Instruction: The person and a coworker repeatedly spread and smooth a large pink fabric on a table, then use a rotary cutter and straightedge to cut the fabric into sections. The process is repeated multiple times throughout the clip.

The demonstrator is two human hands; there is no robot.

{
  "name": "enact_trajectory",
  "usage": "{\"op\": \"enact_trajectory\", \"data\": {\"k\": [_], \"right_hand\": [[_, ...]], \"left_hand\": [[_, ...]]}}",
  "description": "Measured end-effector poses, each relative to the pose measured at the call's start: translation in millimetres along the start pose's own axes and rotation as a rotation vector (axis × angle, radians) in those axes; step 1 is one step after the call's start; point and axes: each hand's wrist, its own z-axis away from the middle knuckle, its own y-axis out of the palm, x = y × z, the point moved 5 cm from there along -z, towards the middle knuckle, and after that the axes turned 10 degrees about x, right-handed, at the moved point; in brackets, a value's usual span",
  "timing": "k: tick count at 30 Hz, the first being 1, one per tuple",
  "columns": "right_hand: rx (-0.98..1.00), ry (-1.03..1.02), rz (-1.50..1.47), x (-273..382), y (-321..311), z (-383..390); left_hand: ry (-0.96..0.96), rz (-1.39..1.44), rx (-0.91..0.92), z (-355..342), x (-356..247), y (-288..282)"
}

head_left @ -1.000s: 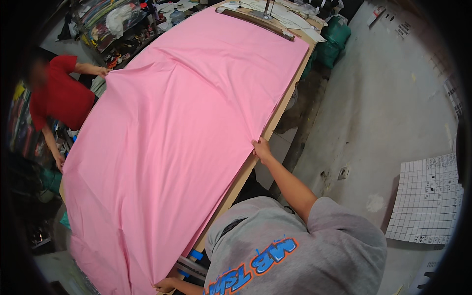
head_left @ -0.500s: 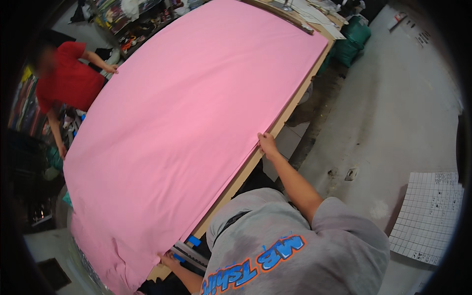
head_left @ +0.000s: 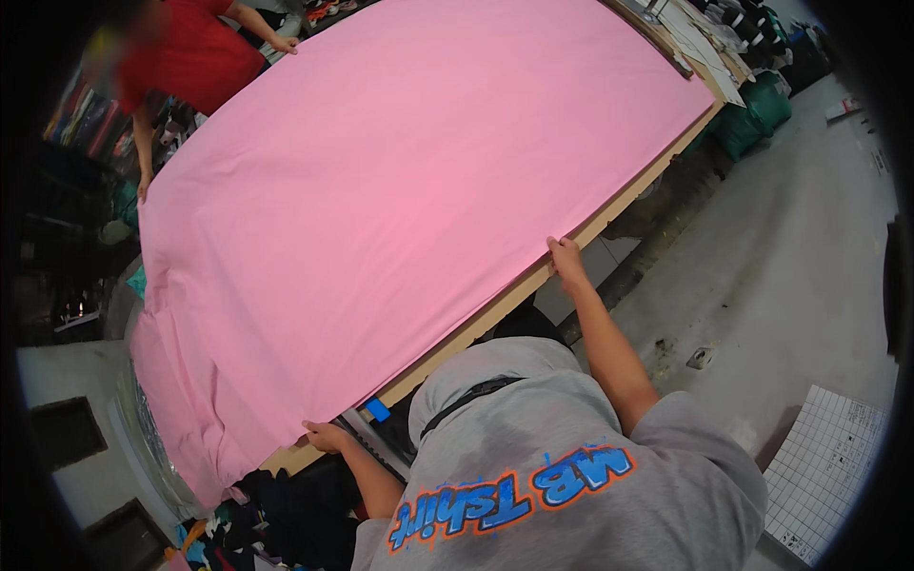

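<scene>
A wide sheet of pink fabric [head_left: 419,171] covers a long wooden table [head_left: 476,331], lying fairly smooth, with folds and bunching at its left end. My left hand [head_left: 326,435] pinches the fabric's near edge at the lower middle. My right hand [head_left: 564,255] grips the same edge farther right, just over the table's bare wooden rim. Across the table, a person in a red shirt [head_left: 200,52] holds the far edge with both hands.
A long bar and paper sheets [head_left: 709,52] lie at the table's far right end, beside green sacks [head_left: 757,114]. A gridded sheet [head_left: 824,476] is at lower right. Dark cloth [head_left: 305,504] lies below the near left end.
The wrinkles across the fabric have largely flattened out. The view has shifted, so my hands and the co-worker appear higher in the picture. All the visible hands stay on the fabric's edges.
</scene>
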Motion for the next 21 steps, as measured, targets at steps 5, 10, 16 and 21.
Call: {"op": "enact_trajectory", "data": {"k": [5, 10, 16, 21], "right_hand": [[-0.023, -0.022, 0.093, 5, -4, 2], [-0.012, -0.027, 0.07, 5, -6, -1], [0.002, -0.074, 0.106, -14, -8, -17], [-0.018, -0.097, 0.169, -23, -10, -27]], "left_hand": [[-0.082, -0.039, -0.026, 2, 0, 0], [-0.159, -0.047, -0.033, 9, -3, 1], [-0.171, -0.03, 0.022, 12, 2, 0], [-0.235, -0.108, 0.007, 10, 4, 0]]}}
